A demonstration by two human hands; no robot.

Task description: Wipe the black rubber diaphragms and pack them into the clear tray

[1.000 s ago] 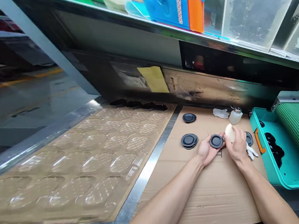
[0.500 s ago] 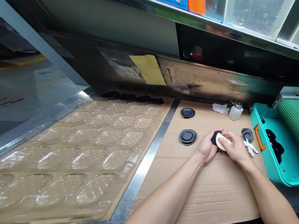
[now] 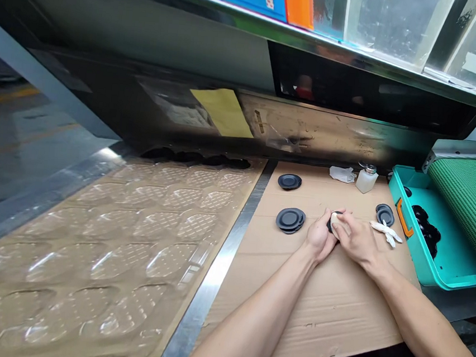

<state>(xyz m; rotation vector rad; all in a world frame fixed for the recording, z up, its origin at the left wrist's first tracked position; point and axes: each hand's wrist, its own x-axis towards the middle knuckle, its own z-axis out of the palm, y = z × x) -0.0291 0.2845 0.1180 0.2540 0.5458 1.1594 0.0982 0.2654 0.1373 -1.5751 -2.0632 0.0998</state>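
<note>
On the cardboard sheet [image 3: 334, 317], the left hand [image 3: 320, 237] curls its fingers round a black rubber disc [image 3: 328, 227] to steady it, while the right hand [image 3: 356, 240], fingers together, pinches a white pad [image 3: 334, 218] against it, seemingly for wiping.

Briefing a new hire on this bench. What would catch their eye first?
The two bare hands at the middle of the cardboard sheet: the left hand holds a black disc, and the right hand presses a white pad against it. To their left, a large clear blister tray spreads across the bench, its moulded hollows glinting. At far right sits a teal bin holding more black discs.
</note>
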